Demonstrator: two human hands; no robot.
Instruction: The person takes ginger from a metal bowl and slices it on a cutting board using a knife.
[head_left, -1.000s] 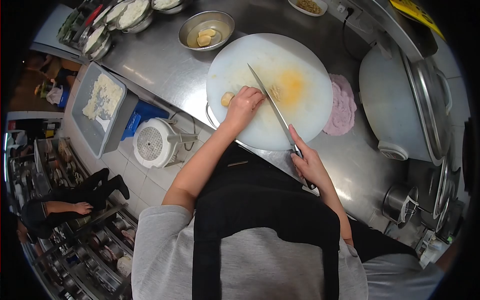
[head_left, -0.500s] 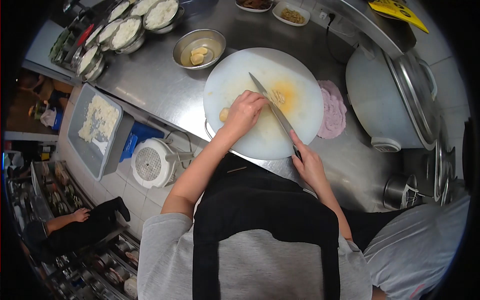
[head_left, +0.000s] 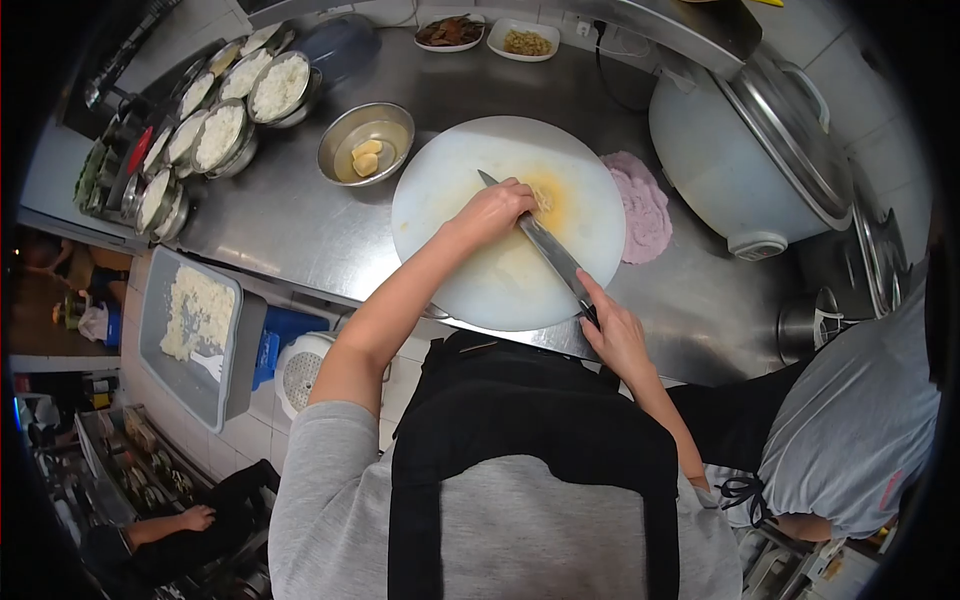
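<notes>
The right hand (head_left: 617, 335) holds a knife (head_left: 562, 262) over a round board (head_left: 485, 290), left hand (head_left: 495, 211) at its blade (head_left: 543, 240).

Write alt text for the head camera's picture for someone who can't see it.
A person holds a long knife in the right grip over a round white cutting board, the left grip close to the blade and pale pieces. On the steel counter are a metal bowl of yellowish chunks and several bowls of white food.

The left hand (head_left: 495, 210) is now reaching over the blade of the chef's knife (head_left: 552, 256), fingertips coming beside the pale slivers (head_left: 543, 202). A grey-shirted co-worker (head_left: 850, 410) is coming farther into view at right.
</notes>
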